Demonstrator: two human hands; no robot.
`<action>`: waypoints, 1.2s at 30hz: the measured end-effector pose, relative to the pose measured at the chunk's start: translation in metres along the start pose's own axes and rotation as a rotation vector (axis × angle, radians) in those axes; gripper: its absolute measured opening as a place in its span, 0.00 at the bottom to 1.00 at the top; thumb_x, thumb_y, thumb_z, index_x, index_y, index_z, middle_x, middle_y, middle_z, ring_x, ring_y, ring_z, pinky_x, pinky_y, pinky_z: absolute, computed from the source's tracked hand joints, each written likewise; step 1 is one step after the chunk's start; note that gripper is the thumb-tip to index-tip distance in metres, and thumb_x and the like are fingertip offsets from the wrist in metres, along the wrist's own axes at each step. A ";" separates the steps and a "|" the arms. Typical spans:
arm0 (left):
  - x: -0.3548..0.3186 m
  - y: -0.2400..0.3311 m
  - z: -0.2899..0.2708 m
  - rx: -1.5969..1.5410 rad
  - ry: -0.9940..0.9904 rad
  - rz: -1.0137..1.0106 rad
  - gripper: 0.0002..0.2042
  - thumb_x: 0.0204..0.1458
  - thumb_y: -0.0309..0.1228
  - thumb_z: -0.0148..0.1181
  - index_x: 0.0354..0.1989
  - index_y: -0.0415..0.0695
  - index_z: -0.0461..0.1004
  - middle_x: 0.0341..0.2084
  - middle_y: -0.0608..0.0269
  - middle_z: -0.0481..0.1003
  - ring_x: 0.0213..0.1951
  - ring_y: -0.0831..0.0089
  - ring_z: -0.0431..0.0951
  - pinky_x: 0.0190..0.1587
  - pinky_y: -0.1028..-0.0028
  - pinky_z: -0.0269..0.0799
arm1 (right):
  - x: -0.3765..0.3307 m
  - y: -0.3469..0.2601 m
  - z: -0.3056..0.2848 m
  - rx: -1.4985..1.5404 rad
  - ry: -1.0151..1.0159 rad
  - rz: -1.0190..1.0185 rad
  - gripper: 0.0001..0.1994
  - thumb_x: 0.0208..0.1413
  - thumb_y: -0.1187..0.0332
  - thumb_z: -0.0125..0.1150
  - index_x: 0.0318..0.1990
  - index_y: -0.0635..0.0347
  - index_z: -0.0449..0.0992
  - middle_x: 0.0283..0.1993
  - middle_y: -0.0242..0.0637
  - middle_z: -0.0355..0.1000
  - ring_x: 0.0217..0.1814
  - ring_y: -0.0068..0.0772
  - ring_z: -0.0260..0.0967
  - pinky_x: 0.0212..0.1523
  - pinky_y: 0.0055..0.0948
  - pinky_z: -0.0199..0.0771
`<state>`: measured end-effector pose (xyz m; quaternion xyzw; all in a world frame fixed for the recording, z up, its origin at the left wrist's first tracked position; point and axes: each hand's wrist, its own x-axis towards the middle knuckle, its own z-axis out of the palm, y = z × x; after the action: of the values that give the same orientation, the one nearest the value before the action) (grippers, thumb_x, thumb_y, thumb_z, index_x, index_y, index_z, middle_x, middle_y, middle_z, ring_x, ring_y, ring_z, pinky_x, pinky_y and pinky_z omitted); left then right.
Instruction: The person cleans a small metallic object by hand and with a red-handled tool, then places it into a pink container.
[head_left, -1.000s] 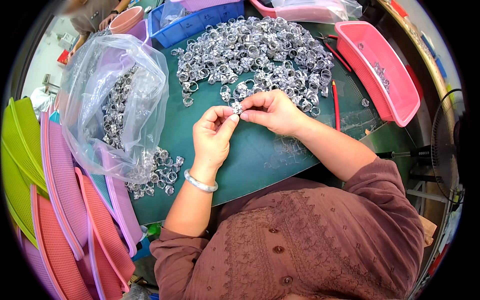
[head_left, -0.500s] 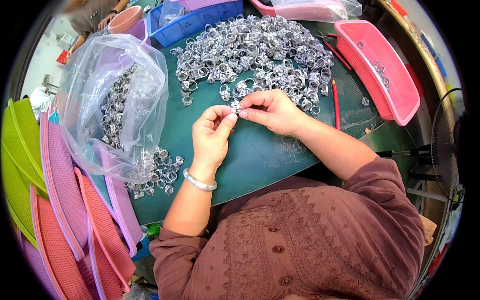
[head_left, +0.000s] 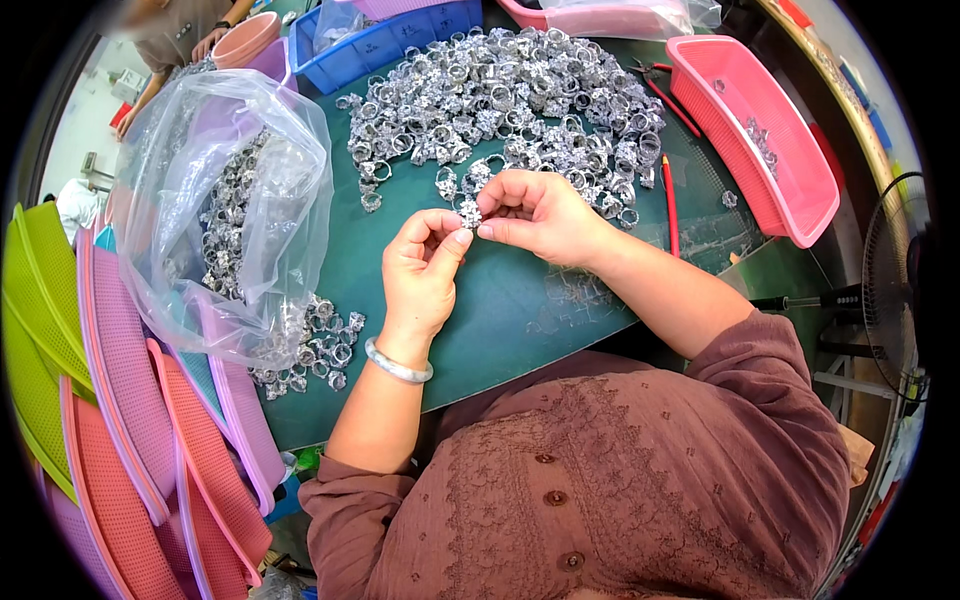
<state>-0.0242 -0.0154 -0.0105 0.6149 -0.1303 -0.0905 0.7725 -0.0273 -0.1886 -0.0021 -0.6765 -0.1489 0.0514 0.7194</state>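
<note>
Between my two hands, just in front of a large heap of rings (head_left: 500,95), I hold a silver ring (head_left: 469,213) with a sparkling, stone-covered head. My left hand (head_left: 420,275) is closed, thumb and forefinger pinching the ring from the left and below. From the right, the thumb and curled fingers of my right hand (head_left: 545,220) close on its other side; the ring's band is mostly hidden by the fingers. Several loose rings lie on the green table mat (head_left: 500,330) close beyond my fingertips.
Left of my hands stands a clear plastic bag (head_left: 225,220) of rings, with more spilled beside it. Coloured baskets (head_left: 150,390) are stacked at the left edge. Red-handled pliers (head_left: 672,108), a red pen-like tool (head_left: 670,205) and a pink basket (head_left: 765,150) lie right. Another person's hand (head_left: 210,42) shows far left.
My right hand's fingers have lifted slightly around the ring, while my left hand keeps its pinch. The whole view has shifted very slightly.
</note>
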 end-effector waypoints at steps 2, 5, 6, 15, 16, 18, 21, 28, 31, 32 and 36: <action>0.000 0.001 0.002 -0.011 0.002 0.010 0.04 0.48 0.20 0.56 0.32 0.41 0.70 0.24 0.73 0.68 0.25 0.87 0.65 0.28 0.87 0.62 | 0.000 -0.002 0.001 0.050 -0.001 -0.010 0.07 0.46 0.78 0.59 0.34 0.64 0.69 0.31 0.30 0.69 0.33 0.16 0.65 0.35 0.18 0.67; 0.000 0.000 0.001 0.007 0.002 0.024 0.04 0.48 0.20 0.56 0.32 0.40 0.70 0.24 0.73 0.68 0.25 0.87 0.65 0.28 0.87 0.61 | 0.000 -0.001 -0.001 0.111 -0.033 0.026 0.12 0.46 0.80 0.58 0.39 0.63 0.68 0.35 0.29 0.68 0.40 0.17 0.65 0.42 0.20 0.67; 0.000 0.000 0.001 0.002 0.000 0.024 0.04 0.48 0.20 0.56 0.32 0.40 0.70 0.24 0.73 0.68 0.25 0.87 0.65 0.28 0.87 0.61 | 0.000 -0.002 -0.001 0.131 -0.028 0.027 0.12 0.46 0.80 0.58 0.40 0.63 0.68 0.36 0.29 0.68 0.40 0.17 0.65 0.43 0.19 0.67; -0.001 0.002 0.002 -0.017 -0.011 0.015 0.04 0.48 0.21 0.56 0.32 0.40 0.70 0.25 0.73 0.69 0.26 0.87 0.65 0.29 0.87 0.61 | 0.000 -0.001 0.000 0.021 -0.035 -0.009 0.16 0.48 0.79 0.58 0.47 0.63 0.69 0.36 0.29 0.68 0.39 0.16 0.65 0.43 0.19 0.66; -0.001 0.002 0.002 -0.017 -0.012 0.016 0.04 0.48 0.21 0.56 0.32 0.40 0.70 0.25 0.73 0.69 0.26 0.87 0.65 0.29 0.87 0.61 | -0.001 -0.002 0.000 0.023 -0.032 -0.005 0.16 0.48 0.79 0.58 0.46 0.63 0.69 0.36 0.28 0.68 0.39 0.16 0.65 0.43 0.18 0.66; -0.001 0.002 0.002 -0.019 -0.012 0.016 0.04 0.49 0.21 0.56 0.32 0.40 0.70 0.25 0.73 0.69 0.26 0.87 0.65 0.29 0.87 0.62 | -0.001 -0.002 0.000 0.021 -0.030 -0.002 0.15 0.48 0.79 0.58 0.46 0.63 0.70 0.36 0.28 0.68 0.39 0.16 0.65 0.42 0.18 0.67; -0.001 0.001 0.002 -0.025 -0.009 0.012 0.04 0.49 0.21 0.56 0.32 0.40 0.70 0.26 0.72 0.70 0.26 0.87 0.66 0.29 0.87 0.62 | 0.000 -0.002 0.000 0.020 -0.034 -0.002 0.15 0.48 0.79 0.58 0.46 0.63 0.70 0.36 0.28 0.68 0.38 0.16 0.65 0.42 0.18 0.67; -0.002 0.004 0.004 -0.035 0.002 0.007 0.04 0.49 0.24 0.56 0.33 0.40 0.70 0.26 0.70 0.70 0.26 0.84 0.68 0.29 0.85 0.63 | 0.000 -0.001 0.000 0.036 -0.032 -0.007 0.14 0.48 0.78 0.58 0.45 0.63 0.70 0.35 0.29 0.68 0.38 0.16 0.65 0.41 0.18 0.67; -0.001 0.010 0.000 -0.015 -0.028 -0.095 0.05 0.51 0.27 0.54 0.34 0.40 0.69 0.26 0.68 0.71 0.26 0.82 0.69 0.29 0.84 0.65 | -0.001 -0.001 0.000 -0.063 -0.013 -0.058 0.14 0.47 0.77 0.59 0.44 0.62 0.71 0.34 0.31 0.70 0.36 0.18 0.67 0.39 0.19 0.68; -0.001 0.011 -0.003 -0.006 -0.045 -0.148 0.06 0.52 0.28 0.54 0.35 0.40 0.70 0.26 0.67 0.72 0.26 0.82 0.69 0.29 0.84 0.65 | -0.001 -0.001 0.000 -0.116 -0.005 -0.083 0.13 0.47 0.77 0.59 0.43 0.62 0.71 0.34 0.32 0.71 0.36 0.19 0.68 0.39 0.19 0.69; 0.001 0.008 -0.004 0.030 -0.095 -0.213 0.08 0.53 0.30 0.53 0.37 0.39 0.69 0.26 0.66 0.72 0.26 0.81 0.70 0.28 0.83 0.66 | -0.003 -0.004 0.001 -0.321 -0.033 -0.194 0.17 0.43 0.79 0.61 0.44 0.58 0.72 0.33 0.29 0.69 0.33 0.17 0.65 0.33 0.19 0.66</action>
<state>-0.0225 -0.0095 -0.0033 0.6319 -0.1019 -0.1991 0.7420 -0.0311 -0.1883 0.0017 -0.7639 -0.2317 -0.0315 0.6014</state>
